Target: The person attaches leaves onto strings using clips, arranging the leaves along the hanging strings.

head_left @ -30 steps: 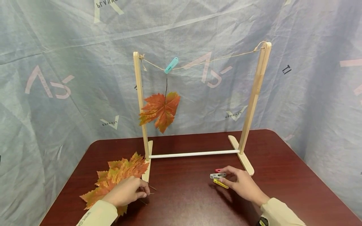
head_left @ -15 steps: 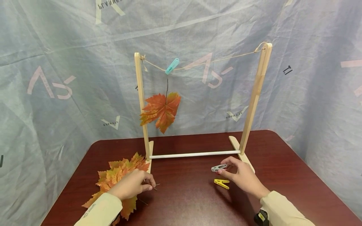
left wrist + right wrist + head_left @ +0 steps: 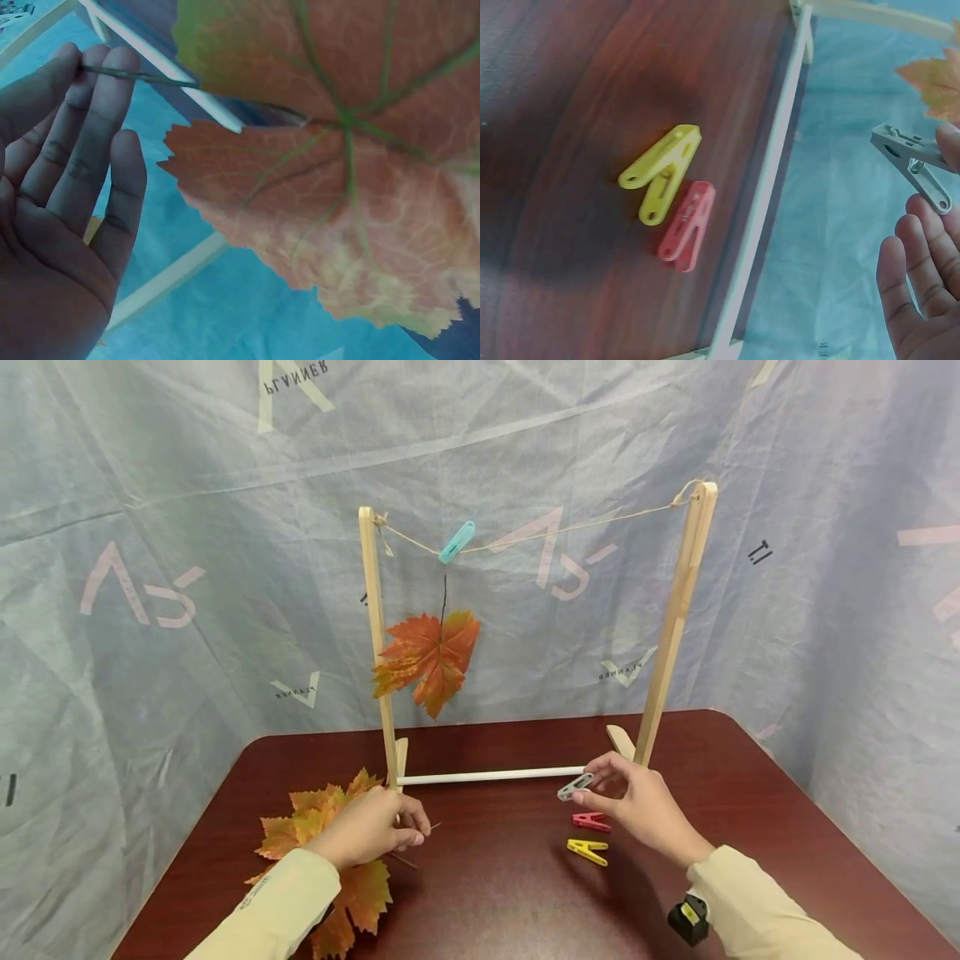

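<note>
My left hand (image 3: 375, 828) pinches the thin stem (image 3: 150, 77) of an orange-green artificial maple leaf (image 3: 300, 187) between thumb and fingertips. Other maple leaves (image 3: 363, 893) lie beneath that hand on the table. Between the thumb and fingers of my right hand (image 3: 637, 797) is a grey clothespin (image 3: 911, 161), held above the table. Below it lie a red clothespin (image 3: 592, 822) and a yellow clothespin (image 3: 587, 852). A turquoise clothespin (image 3: 457, 542) on the twine (image 3: 570, 528) holds one hanging maple leaf (image 3: 431, 656) by its stem.
A wooden frame stands at the back, with a left post (image 3: 377, 635), a right post (image 3: 678, 618) and a white crossbar (image 3: 487, 775) low between them. The dark red table (image 3: 495, 893) extends in front. A grey printed cloth (image 3: 315, 568) hangs behind.
My right hand has lifted the grey clothespin up and away from the red and yellow ones. My left hand has moved forward and right, drawing a leaf by its stem off the pile.
</note>
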Demonstrator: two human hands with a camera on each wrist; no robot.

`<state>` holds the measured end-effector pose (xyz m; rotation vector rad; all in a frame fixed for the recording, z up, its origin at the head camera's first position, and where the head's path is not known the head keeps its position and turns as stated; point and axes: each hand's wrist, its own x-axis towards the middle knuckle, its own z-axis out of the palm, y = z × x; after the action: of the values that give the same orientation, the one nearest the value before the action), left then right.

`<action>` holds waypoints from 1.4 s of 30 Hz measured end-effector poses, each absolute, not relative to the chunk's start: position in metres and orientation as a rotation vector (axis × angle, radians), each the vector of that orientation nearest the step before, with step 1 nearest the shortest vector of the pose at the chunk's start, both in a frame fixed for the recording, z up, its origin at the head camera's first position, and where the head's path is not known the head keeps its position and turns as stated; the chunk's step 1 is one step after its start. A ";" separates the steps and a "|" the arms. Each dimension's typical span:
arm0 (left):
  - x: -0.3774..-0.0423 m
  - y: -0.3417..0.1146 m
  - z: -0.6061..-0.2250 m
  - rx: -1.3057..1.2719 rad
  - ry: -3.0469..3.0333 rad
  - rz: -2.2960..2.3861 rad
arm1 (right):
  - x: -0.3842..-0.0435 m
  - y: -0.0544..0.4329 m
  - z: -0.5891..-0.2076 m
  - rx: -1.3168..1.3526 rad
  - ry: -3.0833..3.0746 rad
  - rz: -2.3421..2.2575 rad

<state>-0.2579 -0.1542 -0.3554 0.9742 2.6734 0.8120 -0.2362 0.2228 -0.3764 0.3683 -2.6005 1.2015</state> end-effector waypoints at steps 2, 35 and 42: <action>-0.259 -0.150 -0.351 0.962 2.673 0.830 | -0.237 0.222 -0.373 0.375 -2.589 1.189; -0.272 -0.100 -0.314 0.992 2.787 1.064 | -0.259 0.202 -0.300 0.470 -2.473 1.095; -0.275 -0.093 -0.301 1.000 2.785 1.113 | -0.261 0.202 -0.290 0.446 -2.431 1.107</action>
<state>-0.2749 -0.0934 -0.3010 1.0000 2.7846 1.1135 -0.2612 0.2017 -0.2903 0.4457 -2.4307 1.1067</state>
